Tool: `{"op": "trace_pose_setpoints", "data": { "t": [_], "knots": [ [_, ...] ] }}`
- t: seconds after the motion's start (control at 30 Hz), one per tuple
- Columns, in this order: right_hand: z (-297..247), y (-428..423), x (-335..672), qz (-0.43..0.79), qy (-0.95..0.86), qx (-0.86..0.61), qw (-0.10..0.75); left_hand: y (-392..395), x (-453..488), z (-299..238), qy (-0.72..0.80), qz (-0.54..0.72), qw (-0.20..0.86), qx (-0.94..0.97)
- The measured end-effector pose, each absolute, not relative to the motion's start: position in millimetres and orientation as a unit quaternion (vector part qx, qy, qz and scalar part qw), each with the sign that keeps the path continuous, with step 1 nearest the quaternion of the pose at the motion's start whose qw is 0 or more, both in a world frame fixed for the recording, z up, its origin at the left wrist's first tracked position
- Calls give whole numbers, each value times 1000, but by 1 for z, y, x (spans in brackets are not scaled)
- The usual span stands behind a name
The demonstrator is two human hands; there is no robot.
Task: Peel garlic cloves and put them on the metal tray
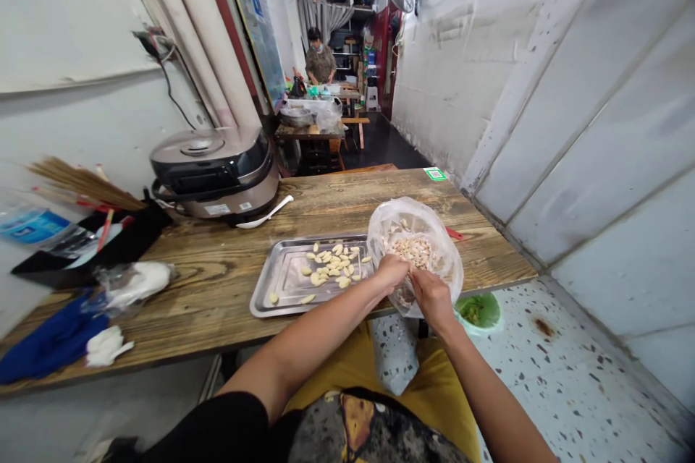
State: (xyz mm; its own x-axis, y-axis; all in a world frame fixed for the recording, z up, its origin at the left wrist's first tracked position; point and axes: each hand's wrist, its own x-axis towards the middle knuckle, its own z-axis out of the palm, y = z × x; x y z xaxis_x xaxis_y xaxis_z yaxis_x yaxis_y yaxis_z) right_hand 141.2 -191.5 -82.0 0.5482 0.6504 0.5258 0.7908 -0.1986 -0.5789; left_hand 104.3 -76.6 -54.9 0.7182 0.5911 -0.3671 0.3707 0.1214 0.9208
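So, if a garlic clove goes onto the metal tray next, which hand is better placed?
Probably the left hand: it is nearer the metal tray, which lies to its left. The right hand is farther off, over the near side of the plastic bag.

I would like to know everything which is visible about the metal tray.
The metal tray is shallow, silvery and rectangular, with rounded corners, a raised rim and lines pressed into its bottom. It lies flat on the wooden table, near the front edge. Pale, clove-shaped pieces lie in it, mostly toward the right. The plastic bag and left forearm hide part of its right end.
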Motion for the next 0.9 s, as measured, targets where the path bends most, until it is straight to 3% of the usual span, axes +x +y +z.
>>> {"op": "trace_pose_setpoints", "data": {
  "t": [0.23, 0.43, 0.53, 0.7, 0.8, 0.9],
  "knots": [
    [-73, -190, 154, 249, -179, -633, 711, -73, 100, -45, 231, 134, 631, 729],
    [-65, -196, 156, 346, -133, -564, 738, -71, 94, -44, 121, 122, 641, 748],
    [-69, -197, 154, 293, -194, -606, 714, -74, 93, -43, 159, 126, 671, 713],
    [-70, -200, 153, 63, -355, -717, 596, -76, 94, -33, 191, 37, 788, 584],
    [-70, -201, 153, -61, -427, -726, 535, -73, 95, -27, 201, -4, 820, 536],
    [-72, -202, 152, -109, -450, -716, 522, -69, 97, -26, 202, -31, 841, 501]
  ]
}}
